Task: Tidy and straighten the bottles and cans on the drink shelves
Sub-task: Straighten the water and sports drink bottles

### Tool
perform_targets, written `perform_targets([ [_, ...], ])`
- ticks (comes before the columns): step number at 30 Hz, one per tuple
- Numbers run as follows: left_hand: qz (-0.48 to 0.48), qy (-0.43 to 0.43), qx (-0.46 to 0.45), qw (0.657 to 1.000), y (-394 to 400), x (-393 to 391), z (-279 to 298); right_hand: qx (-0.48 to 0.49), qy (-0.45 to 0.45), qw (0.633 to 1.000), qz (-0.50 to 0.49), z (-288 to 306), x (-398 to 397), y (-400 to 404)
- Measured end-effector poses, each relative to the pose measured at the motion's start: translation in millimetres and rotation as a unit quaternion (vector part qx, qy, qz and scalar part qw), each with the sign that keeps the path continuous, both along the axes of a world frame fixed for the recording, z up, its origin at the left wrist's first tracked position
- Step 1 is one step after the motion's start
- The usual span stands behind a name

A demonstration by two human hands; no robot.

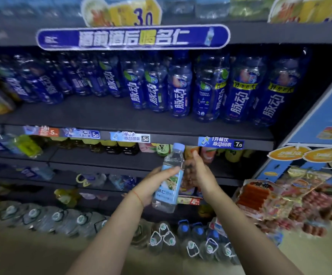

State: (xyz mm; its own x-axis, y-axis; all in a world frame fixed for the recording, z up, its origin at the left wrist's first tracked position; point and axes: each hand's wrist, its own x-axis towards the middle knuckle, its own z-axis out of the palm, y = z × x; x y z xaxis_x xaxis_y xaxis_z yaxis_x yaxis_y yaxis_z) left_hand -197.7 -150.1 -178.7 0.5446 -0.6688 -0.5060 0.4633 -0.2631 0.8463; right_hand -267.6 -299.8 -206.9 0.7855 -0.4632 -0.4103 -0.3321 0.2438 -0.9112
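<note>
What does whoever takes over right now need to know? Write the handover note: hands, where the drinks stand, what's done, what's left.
Left hand: grips a clear water bottle with a pale blue label around its middle, in mid-air in front of the shelves, tilted slightly.
Right hand: beside the bottle's upper part; whether it touches is unclear.
Blue drink bottles: upright on the shelf under the blue banner, the right-hand ones near the front edge, the left-hand ones set further back.
Done: nothing certain from this view.
Left: shelve the held bottle; probably pull the left-hand blue bottles forward; lower shelves are too blurred to judge.
</note>
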Motion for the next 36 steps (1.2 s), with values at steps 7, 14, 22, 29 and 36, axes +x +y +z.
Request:
perform_targets([
  [7, 0.078, -0.043, -0.133, 0.987, 95.4, 51.2, 60.4, -0.082, -0.054, 0.995, 0.007, 80.2, 48.1, 113.0],
  [14, 0.05, -0.207, -0.27, 0.939, 188.2, 107.8, 168.0, -0.299, -0.208, 0.928, 0.084, 166.8, 88.2, 209.0],
  [22, 0.004, -0.31, -0.325, 0.894, 212.1, 139.7, 254.2, -0.409, -0.313, 0.856, -0.045, 258.0, 120.9, 258.8],
  [29, 0.095, -0.439, -0.278, 0.849, 205.8, 177.8, 284.6, -0.448, -0.316, 0.832, -0.084, 314.0, 152.9, 253.8],
  [36, 0.199, -0.515, -0.216, 0.805, 182.1, 244.5, 314.1, -0.561, -0.231, 0.794, -0.028, 338.5, 223.4, 231.9],
])
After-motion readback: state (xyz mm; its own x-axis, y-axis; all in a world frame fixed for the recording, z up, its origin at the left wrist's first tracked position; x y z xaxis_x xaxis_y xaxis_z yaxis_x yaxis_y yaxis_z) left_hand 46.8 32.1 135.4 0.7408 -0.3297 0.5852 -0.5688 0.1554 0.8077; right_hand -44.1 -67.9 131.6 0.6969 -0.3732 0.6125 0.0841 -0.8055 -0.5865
